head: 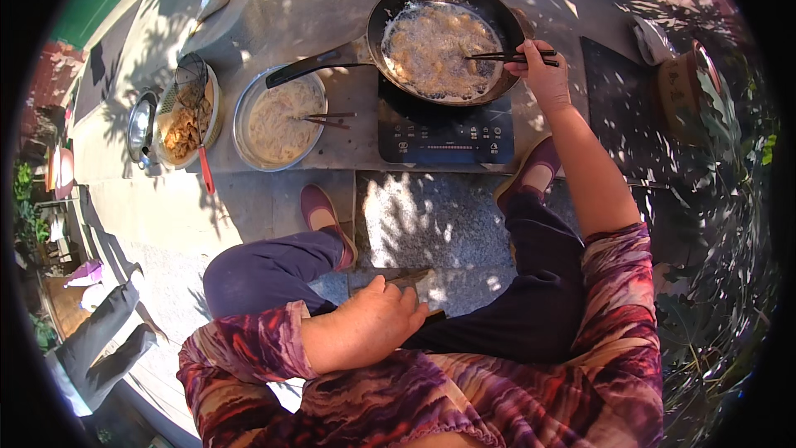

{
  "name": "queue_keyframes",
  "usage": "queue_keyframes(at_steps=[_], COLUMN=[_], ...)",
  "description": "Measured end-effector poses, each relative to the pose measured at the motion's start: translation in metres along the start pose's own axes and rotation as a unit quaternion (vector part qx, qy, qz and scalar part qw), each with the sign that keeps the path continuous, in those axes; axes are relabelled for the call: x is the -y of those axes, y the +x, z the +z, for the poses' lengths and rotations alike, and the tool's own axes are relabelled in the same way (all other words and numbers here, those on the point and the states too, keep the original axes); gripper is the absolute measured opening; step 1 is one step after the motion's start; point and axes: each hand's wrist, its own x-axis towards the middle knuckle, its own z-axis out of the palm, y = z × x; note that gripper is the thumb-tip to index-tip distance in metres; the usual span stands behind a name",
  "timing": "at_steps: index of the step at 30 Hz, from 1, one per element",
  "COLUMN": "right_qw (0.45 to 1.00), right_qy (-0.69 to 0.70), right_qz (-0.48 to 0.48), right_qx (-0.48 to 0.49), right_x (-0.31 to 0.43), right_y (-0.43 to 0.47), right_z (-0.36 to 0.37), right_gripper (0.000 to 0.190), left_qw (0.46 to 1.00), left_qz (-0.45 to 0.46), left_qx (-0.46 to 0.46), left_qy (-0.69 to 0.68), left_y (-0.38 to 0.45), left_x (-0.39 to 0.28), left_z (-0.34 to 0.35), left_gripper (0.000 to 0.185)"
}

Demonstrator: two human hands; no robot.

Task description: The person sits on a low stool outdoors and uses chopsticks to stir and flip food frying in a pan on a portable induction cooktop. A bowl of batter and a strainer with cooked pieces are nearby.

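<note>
My right hand (pixel 545 73) grips a pair of dark chopsticks (pixel 497 56). Their tips reach into bubbling oil with golden pieces of food (pixel 438 43), inside a black frying pan (pixel 380 18). Beneath the pan is a black induction cooker (pixel 446 130). My left hand (pixel 385 314) lies over my lap, fingers loosely bent and a little apart, with no object visible in it. By its fingertips is a small dark thing with a yellow edge, partly hidden. Left of the pan, a bowl (pixel 239 130) holds pale batter-coated pieces (pixel 283 115), and brown chopsticks (pixel 329 120) lean out over its rim.
Farther left, a strainer basket (pixel 216 121) holds fried pieces (pixel 180 134) and a red-handled skimmer (pixel 206 168). A metal bowl (pixel 140 124) stands beside it. The pan handle (pixel 311 67) extends over the batter bowl. A brown pot (pixel 678 96) and leafy branches (pixel 715 280) are at right.
</note>
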Motion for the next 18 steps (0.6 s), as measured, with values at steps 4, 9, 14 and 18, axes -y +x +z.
queue_keyframes(at_steps=[4,9,14,18], right_qw=[0.999,0.995,0.991,0.994], right_qy=[-0.015,0.018,-0.031,-0.025], right_qz=[-0.046,-0.052,-0.08,-0.015], right_qx=[0.005,0.085,0.1,0.106], right_x=[-0.001,-0.011,-0.039,-0.02], right_y=[-0.005,-0.007,0.005,0.002], right_z=[0.01,0.05,0.077,0.077], right_gripper=[0.017,0.017,0.016,0.021], left_qw=[1.0,0.999,0.999,0.999], left_qz=[0.002,0.003,0.008,-0.007], left_qx=[-0.017,-0.044,-0.029,-0.031], left_qy=[0.004,0.019,0.014,0.015], left_y=[-0.002,-0.002,0.002,-0.002], left_x=[-0.002,-0.004,-0.001,-0.002], left_z=[0.005,0.01,0.007,0.006], left_gripper=[0.051,0.05,0.05,0.05])
